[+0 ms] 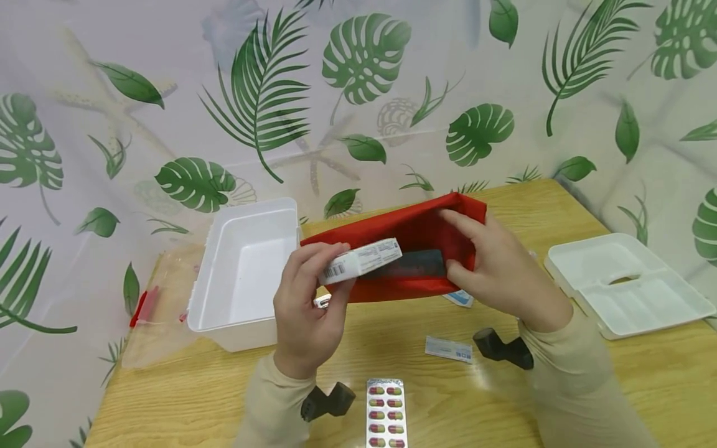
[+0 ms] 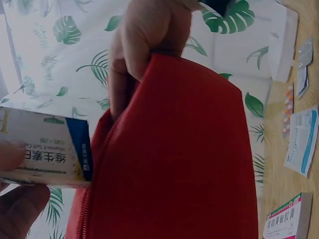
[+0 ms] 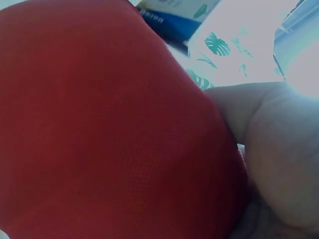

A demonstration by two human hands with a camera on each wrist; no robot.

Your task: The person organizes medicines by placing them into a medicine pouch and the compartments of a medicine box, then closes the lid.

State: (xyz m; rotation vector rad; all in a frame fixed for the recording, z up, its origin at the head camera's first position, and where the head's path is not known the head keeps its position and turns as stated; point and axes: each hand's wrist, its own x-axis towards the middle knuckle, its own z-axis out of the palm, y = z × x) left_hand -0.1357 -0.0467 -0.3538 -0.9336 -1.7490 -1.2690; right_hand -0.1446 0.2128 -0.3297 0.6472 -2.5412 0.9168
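Homelike spot: wood-grain table (image 1: 386, 342), leaf-print wall covering (image 1: 358, 112).

In my head view, soft, even light is filling the scene and glinting off the wood-grain table (image 1: 459, 404); shadow is lying inside my red zippered pouch (image 1: 403, 289); at my left wrist, the picture is looking dim, my left hand (image 2: 22, 206) lying in shade; at my right wrist, white glare is burning out the right edge, and my right hand (image 3: 281, 154) is showing blurred.
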